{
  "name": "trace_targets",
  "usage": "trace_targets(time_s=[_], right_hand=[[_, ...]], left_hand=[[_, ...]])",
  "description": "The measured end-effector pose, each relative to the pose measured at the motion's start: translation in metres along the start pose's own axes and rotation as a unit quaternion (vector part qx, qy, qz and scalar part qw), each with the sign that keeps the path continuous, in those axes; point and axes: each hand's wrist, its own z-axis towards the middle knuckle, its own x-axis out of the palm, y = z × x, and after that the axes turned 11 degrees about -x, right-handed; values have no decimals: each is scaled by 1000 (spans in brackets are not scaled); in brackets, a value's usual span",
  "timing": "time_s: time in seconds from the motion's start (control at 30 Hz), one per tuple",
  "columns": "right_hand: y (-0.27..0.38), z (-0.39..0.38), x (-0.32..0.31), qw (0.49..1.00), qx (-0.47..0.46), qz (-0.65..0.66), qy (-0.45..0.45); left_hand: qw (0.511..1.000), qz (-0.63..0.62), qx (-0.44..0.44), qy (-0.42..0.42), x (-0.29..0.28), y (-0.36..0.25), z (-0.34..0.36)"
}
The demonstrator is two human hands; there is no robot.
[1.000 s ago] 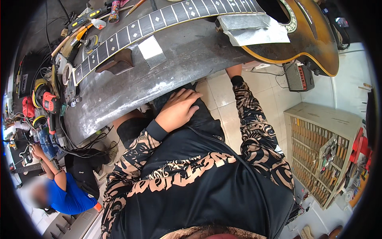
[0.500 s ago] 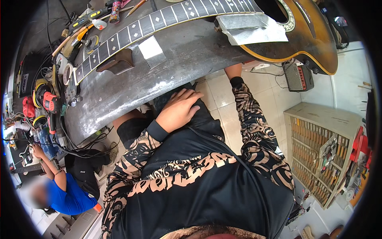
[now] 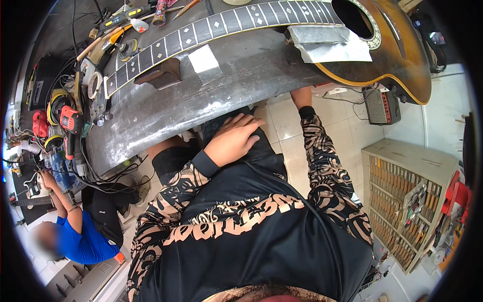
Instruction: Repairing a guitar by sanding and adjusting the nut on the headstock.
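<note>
My left hand (image 3: 233, 139) lies flat on my dark shorts (image 3: 262, 149), fingers stretched out, holding nothing. My right hand (image 3: 302, 96) reaches in under the table's front edge at the right; its fingers are hidden beneath the top. Above it on the dark table (image 3: 161, 118) lies a sunburst guitar (image 3: 397, 63), its fretboard (image 3: 221, 26) running to the left. White paper (image 3: 329, 45) covers part of the body by the soundhole. A brown wooden block (image 3: 161, 73) sits against the neck, beside a small piece of white abrasive paper (image 3: 205, 59).
A red power tool (image 3: 70, 120), cables and a tape roll (image 3: 94, 84) crowd the table's left end. A co-worker in a blue shirt (image 3: 90, 243) handles something at the left. On the right stand a tool cabinet (image 3: 410, 151) with many wooden-handled tools and a small amplifier (image 3: 381, 105).
The whole view has shifted slightly, so the table and guitar sit a little lower and further right. My left hand stays on my lap, and my right hand remains under the table edge.
</note>
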Motion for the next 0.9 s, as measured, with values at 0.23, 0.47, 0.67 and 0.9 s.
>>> trace_targets(time_s=[0.23, 0.47, 0.67, 0.9], right_hand=[[41, -27, -39, 977, 145, 146, -50], [-27, -83, -127, 833, 328, 298, -330], [-80, -85, -173, 739, 404, 420, -337], [-148, -39, -159, 702, 358, 540, -296]], left_hand=[[999, -8, -9, 35, -8, 2, -4], [999, -30, 30, 32, -2, -7, 3], [997, -23, 59, 34, 3, -8, -1], [999, -11, 46, 11, 10, -3, 0]])
